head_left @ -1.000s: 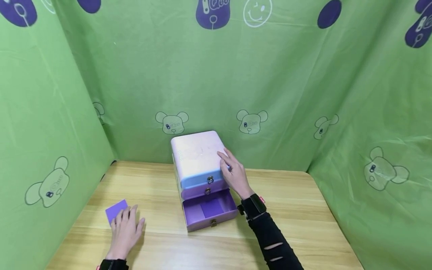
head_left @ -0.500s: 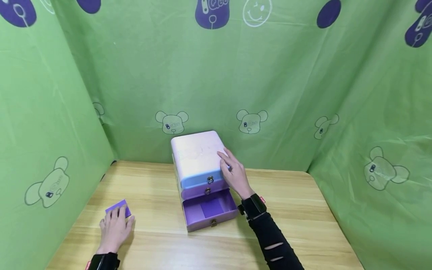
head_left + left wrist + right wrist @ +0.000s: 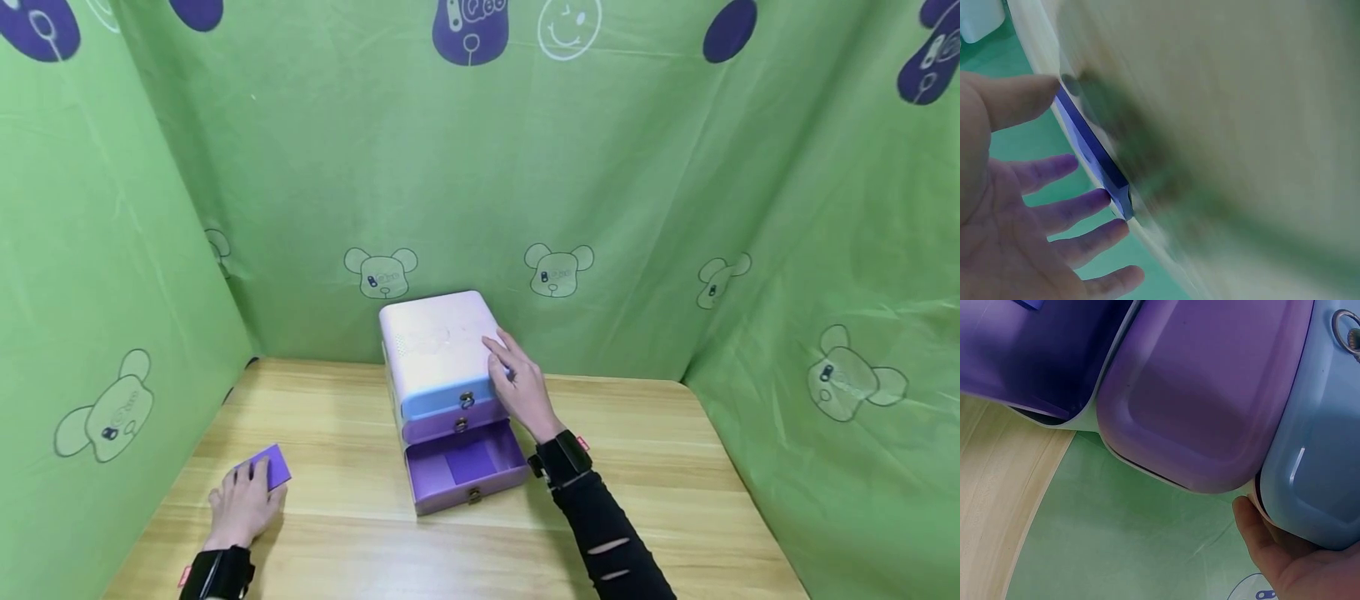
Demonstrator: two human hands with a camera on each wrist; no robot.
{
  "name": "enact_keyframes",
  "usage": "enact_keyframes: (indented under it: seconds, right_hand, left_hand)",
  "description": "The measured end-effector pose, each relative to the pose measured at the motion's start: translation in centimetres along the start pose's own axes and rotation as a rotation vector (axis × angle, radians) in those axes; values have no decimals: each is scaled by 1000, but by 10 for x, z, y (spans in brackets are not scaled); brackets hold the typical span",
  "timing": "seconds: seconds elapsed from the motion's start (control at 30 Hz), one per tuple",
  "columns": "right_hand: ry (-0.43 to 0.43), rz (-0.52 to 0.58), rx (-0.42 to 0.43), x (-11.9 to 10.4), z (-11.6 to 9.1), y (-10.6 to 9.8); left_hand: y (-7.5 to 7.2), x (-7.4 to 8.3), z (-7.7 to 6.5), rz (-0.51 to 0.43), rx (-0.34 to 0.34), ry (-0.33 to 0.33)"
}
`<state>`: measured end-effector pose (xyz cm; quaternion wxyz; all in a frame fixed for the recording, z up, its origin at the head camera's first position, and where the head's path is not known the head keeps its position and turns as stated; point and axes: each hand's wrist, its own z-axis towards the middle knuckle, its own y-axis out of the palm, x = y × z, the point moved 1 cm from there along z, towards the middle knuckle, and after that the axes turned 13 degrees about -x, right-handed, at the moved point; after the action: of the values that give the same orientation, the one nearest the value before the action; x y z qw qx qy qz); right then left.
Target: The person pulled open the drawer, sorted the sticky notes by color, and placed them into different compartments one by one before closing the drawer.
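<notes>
On the table at the left lies a square purple pad (image 3: 278, 468), like a block of sticky notes. My left hand (image 3: 242, 507) reaches over its near left part, hiding some of it. In the left wrist view the fingers and thumb are spread, with fingertips right at the thick edge of the purple pad (image 3: 1094, 140). My right hand (image 3: 525, 396) rests on the right side of a small three-drawer box (image 3: 438, 337) with a pale pink top. Its bottom drawer (image 3: 442, 502) is pulled out, and a purple square (image 3: 470, 463) lies inside.
The blue top drawer (image 3: 435, 402) and purple middle drawer (image 3: 431, 427) are closed. Wooden table (image 3: 660, 467) surrounds the box. Green printed cloth (image 3: 465, 167) hangs behind and at both sides.
My left hand has moved left across the purple pad, uncovering its right side and covering its left. The right hand and the drawer box have stayed still.
</notes>
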<state>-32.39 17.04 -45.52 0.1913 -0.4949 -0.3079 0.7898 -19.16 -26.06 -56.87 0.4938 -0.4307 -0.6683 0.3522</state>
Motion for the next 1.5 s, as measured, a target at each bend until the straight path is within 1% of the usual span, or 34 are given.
enact_keyframes:
  seconds: [0.13, 0.47, 0.57, 0.67, 0.77, 0.87, 1.13, 1.37, 1.5]
  right_hand:
    - [5, 1, -2, 1, 0, 1]
    - [23, 9, -18, 1, 1, 2]
    - [30, 6, -21, 0, 1, 1]
    - [31, 9, -19, 0, 0, 1]
    - [24, 12, -16, -1, 0, 1]
    - [21, 12, -14, -2, 1, 2]
    - [25, 12, -28, -1, 1, 3]
    - [28, 10, -23, 0, -1, 2]
    - [27, 9, -13, -2, -1, 1]
  left_hand:
    - [-4, 0, 3, -7, -41, -14]
    - [-12, -2, 8, 4, -56, -12]
    - [-14, -3, 9, 22, -41, 4]
    - [-16, -4, 11, 41, -11, 15]
    - [-18, -5, 12, 50, 7, 6]
    - [-20, -5, 12, 41, 3, -13]
    - [-22, -6, 13, -22, -37, -59]
    - [-23, -5, 14, -21, -7, -74]
    - [-23, -4, 13, -3, 18, -55]
